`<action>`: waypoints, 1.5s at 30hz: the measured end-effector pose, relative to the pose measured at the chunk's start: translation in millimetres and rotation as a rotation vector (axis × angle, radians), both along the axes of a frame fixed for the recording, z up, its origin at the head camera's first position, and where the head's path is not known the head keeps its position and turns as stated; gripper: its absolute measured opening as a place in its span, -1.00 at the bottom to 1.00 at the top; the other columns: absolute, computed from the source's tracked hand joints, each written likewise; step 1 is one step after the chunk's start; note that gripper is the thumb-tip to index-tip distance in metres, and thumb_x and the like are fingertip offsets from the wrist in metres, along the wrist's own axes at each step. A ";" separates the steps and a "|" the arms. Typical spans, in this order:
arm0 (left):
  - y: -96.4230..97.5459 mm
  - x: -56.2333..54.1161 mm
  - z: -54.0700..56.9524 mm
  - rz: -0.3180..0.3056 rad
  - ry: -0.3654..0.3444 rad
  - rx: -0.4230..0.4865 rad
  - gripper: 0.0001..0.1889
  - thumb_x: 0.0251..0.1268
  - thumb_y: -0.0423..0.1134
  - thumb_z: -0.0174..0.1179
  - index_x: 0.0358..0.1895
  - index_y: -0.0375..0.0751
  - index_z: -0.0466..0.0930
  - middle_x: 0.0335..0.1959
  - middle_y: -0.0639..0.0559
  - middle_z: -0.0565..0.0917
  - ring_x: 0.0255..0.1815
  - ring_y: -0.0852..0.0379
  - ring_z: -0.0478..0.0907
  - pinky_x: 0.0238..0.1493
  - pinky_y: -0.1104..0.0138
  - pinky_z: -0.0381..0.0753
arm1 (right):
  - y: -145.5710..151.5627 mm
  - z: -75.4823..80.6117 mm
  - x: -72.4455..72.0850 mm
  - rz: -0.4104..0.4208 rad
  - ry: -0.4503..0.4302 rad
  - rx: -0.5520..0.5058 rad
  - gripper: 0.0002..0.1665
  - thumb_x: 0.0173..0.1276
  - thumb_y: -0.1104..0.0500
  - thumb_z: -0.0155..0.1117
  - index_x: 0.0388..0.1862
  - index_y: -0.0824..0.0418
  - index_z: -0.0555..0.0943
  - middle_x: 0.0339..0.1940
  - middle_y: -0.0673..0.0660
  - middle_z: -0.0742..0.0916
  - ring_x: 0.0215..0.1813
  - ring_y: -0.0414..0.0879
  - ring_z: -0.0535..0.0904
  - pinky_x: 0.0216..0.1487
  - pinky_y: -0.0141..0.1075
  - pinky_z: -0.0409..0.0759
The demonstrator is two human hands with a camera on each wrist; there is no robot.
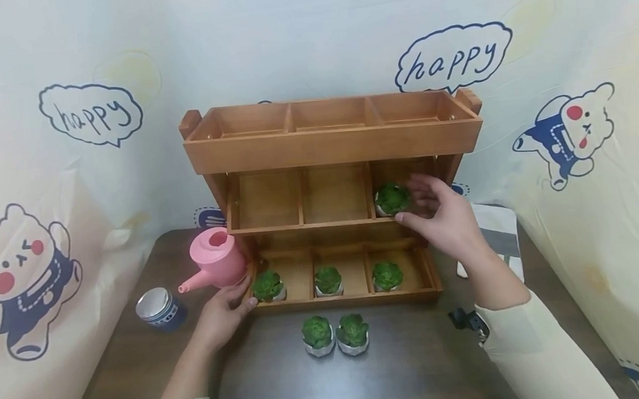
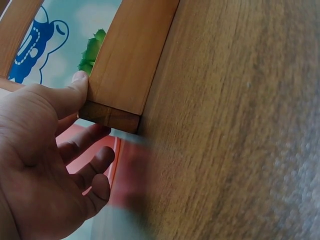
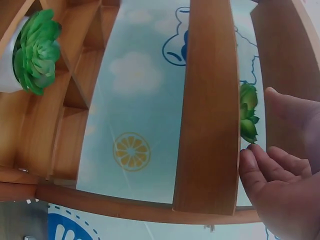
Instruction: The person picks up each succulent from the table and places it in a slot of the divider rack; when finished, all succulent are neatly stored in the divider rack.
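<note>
A three-tier wooden planter shelf [image 1: 333, 146] stands on the table. My left hand [image 1: 228, 315] grips the left front corner of its bottom tier, thumb on the wood [image 2: 112, 80] in the left wrist view. My right hand [image 1: 440, 214] is beside a potted succulent [image 1: 392, 199] in the right compartment of the middle tier. In the right wrist view, that hand's thumb and fingers stand apart near the leaves; the pot is hidden behind the board. In the bottom tier sit a left succulent [image 1: 269, 286], a middle one [image 1: 328, 281] and a right one [image 1: 387, 276].
Two more potted succulents, one [image 1: 317, 335] beside the other [image 1: 353, 333], stand on the table before the shelf. A pink watering can [image 1: 219, 259] is at the shelf's left, with blue-and-white cups [image 1: 160, 308] farther left. A grey-and-white cloth [image 1: 496, 235] lies at right.
</note>
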State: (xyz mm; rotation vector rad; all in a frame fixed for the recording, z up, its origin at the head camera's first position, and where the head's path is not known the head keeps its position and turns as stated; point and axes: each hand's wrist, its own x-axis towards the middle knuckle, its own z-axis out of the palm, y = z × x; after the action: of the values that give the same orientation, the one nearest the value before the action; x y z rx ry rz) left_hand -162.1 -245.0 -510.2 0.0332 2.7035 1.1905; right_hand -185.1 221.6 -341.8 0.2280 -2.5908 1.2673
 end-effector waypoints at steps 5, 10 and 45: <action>0.7 -0.3 1.1 0.009 -0.012 0.007 -0.21 0.36 0.31 0.26 0.61 0.38 0.20 0.62 -0.02 0.29 0.58 -0.31 0.23 0.34 -0.45 0.23 | 2.6 -0.8 12.9 -0.003 0.024 -0.053 -0.19 0.29 0.06 0.58 0.45 0.18 0.47 0.18 0.11 0.70 0.08 0.00 0.67 0.14 -0.25 0.67; 1.9 -1.6 1.3 0.006 -0.006 0.010 -0.21 0.37 0.28 0.27 0.61 0.34 0.21 0.61 -0.05 0.31 0.57 -0.31 0.25 0.34 -0.44 0.24 | 0.6 -3.6 23.8 0.030 -0.016 -0.116 -0.18 0.28 0.07 0.59 0.46 0.18 0.45 0.17 0.13 0.69 0.08 0.05 0.66 0.09 -0.43 0.64; 2.2 1.4 5.7 0.002 -0.025 0.004 -0.21 0.38 0.30 0.24 0.62 0.30 0.21 0.65 -0.09 0.22 0.62 -0.33 0.14 0.40 -0.43 0.17 | -33.0 -74.3 56.3 0.211 -0.166 -0.193 -0.26 0.18 0.20 0.65 0.33 0.16 0.54 0.01 0.08 0.74 0.00 0.12 0.69 0.14 -0.01 0.68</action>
State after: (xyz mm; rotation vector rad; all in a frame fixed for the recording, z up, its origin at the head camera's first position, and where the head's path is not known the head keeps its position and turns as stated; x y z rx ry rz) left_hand -160.7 -242.8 -504.5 0.0157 2.6804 1.1890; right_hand -128.9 188.6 -416.2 0.3824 -2.6108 1.6652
